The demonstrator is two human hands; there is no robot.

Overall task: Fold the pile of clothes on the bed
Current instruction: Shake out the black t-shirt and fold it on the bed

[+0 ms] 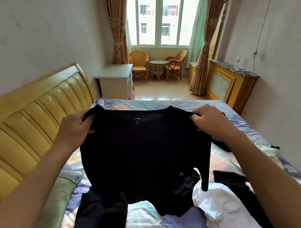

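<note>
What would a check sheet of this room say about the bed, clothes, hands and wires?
Surface: bed, patterned cover, rumpled.
Job's things: black shirt held up by its shoulders; none seen folded.
Clutter: white cloth and black clothes loose on the bed.
Grippers: left hand and right hand, fingers gripping the shirt.
Cables: cord hanging down the right wall.
Surroundings: headboard, desk, chairs, window.
</note>
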